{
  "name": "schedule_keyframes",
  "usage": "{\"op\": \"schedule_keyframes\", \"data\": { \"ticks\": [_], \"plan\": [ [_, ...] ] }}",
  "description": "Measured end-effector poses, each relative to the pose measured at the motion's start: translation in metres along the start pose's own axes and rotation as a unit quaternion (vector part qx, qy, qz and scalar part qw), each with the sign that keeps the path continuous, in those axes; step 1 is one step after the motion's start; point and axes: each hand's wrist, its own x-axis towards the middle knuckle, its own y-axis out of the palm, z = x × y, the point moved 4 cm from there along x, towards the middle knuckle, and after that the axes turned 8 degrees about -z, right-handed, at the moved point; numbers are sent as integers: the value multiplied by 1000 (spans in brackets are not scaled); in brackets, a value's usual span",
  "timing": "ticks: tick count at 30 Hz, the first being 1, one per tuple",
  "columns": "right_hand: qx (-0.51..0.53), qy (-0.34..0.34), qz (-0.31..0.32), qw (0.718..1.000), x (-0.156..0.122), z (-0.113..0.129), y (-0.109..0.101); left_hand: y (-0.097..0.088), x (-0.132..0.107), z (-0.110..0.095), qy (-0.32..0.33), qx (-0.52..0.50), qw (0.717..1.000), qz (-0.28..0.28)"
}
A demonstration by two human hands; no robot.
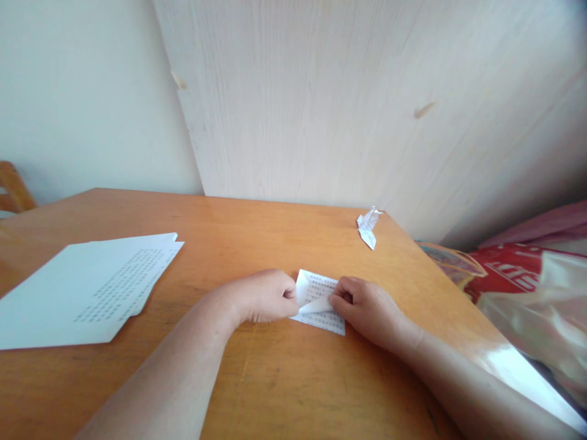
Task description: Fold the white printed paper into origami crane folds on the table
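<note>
A small folded sheet of printed paper [321, 285] lies on the wooden table between my hands, with a white flap folded across its middle. My left hand [271, 295] is closed on the paper's left edge, fingers curled. From the right, my right hand [364, 304] pinches the flap and the right edge between thumb and forefinger. Parts of the paper under both hands are hidden. Farther back, near the table's far right corner, stands a folded paper figure [367, 228] with print on it.
A stack of printed sheets [59, 287] lies on the table [257, 391] at the left. Behind the table rises a pale wood panel [293, 110]. Off the right edge are a red bag [509, 266] and clear plastic [527, 311]. Part of a wooden chair [16, 186] shows far left.
</note>
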Motion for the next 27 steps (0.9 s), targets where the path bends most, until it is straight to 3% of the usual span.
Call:
{"op": "schedule_keyframes", "data": {
  "ticks": [27],
  "plan": [
    [-1, -1, 8, 1000, 0, 0, -1, 2, 2, 3, 7, -4, 1000, -9]
  ]
}}
